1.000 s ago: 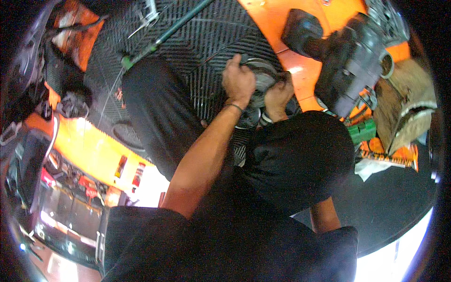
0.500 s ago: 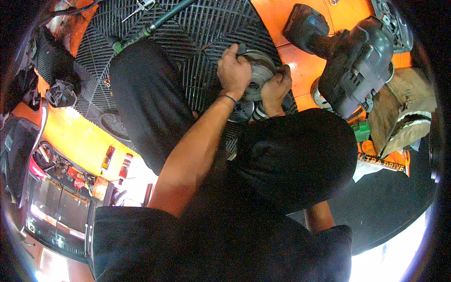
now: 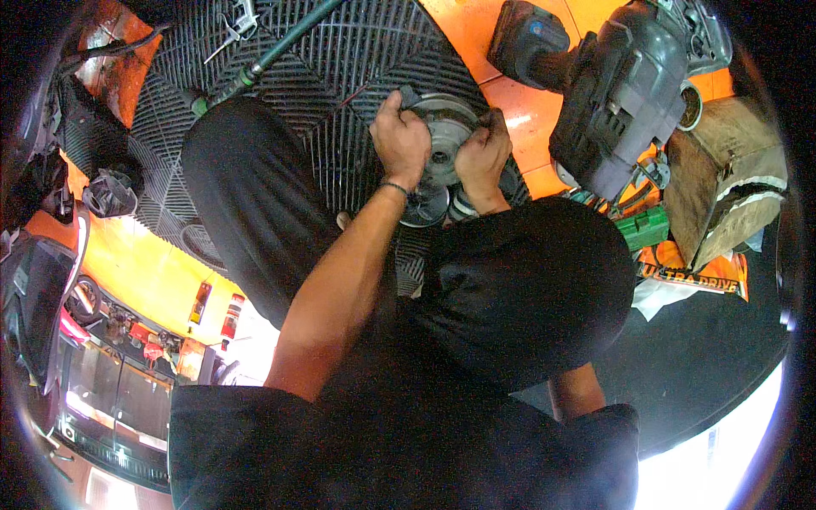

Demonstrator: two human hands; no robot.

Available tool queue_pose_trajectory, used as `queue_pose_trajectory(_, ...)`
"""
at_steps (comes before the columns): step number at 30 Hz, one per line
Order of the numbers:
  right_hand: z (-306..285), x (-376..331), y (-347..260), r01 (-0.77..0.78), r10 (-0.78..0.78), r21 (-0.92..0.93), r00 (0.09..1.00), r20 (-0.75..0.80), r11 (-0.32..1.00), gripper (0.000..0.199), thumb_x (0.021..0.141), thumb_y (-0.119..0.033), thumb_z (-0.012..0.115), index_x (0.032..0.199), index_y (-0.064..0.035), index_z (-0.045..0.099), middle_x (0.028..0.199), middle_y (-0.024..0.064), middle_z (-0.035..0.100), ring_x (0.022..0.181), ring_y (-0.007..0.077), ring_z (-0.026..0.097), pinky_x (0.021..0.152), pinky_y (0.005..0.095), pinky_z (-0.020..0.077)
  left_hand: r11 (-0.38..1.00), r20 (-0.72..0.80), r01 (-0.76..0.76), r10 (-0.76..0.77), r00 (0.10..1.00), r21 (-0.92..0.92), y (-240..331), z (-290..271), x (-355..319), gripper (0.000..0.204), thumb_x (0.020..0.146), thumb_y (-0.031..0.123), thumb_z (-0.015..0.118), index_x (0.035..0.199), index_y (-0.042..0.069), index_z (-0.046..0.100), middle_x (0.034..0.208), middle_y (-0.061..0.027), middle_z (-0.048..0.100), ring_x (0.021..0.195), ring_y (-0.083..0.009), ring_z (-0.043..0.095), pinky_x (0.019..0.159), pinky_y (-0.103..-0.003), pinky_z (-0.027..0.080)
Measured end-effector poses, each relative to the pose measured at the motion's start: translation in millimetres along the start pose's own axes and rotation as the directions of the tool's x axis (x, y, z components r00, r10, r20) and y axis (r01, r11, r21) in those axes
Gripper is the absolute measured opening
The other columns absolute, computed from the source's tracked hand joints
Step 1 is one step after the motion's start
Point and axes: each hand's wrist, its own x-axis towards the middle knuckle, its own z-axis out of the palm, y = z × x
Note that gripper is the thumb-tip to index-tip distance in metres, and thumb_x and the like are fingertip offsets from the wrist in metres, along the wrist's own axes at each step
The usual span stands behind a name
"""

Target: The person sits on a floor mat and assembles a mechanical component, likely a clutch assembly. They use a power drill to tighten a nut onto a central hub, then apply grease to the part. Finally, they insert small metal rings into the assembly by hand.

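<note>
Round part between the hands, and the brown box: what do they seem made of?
The round part looks like bare metal, dull grey with a slight sheen and concentric ridges; the alloy can't be told. The brown box is probably cardboard: matte, creased, with pale, ragged edges.

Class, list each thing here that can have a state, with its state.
Left hand: curled, gripping
Right hand: curled, gripping
Round metal part: held between both hands
Dark power tool: unheld; on or off, cannot tell
Long rod: lying on the black mat
Orange package: lying down; sealed or not, cannot tell
</note>
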Motion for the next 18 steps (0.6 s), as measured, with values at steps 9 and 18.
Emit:
queue_pose_trajectory(9,6,-1,7,-0.067,0.067,-0.003,0.997,-0.024,0.998,0.033,0.08,-0.003,0.042,0.103,0.0131,0.059,0.089,0.0347,0.061,0.087,0.0513,0.06,0.077,0.049,0.0477,0.997,-0.038,0.077,-0.076,0.996,0.018,11,-7,-5,0.042,0.082,0.006,0.047,0.116,-0.012,0.063,0.112,-0.0347,0.063,0.108,-0.0474,0.062,0.099,-0.046,0.046)
queue_pose_trajectory(18,-5,9,-1,0.008,-0.005,-0.028,0.996,0.094,1.0,0.035,0.079,-0.001,0.051,0.112,0.0054,0.061,0.107,0.0292,0.063,0.101,0.0493,0.059,0.089,0.0499,0.0487,0.995,-0.065,0.096,-0.094,0.993,0.021,11,-9,-14,0.041,0.084,0.007,0.047,0.117,-0.011,0.062,0.106,-0.0357,0.064,0.101,-0.0497,0.062,0.093,-0.049,0.046)
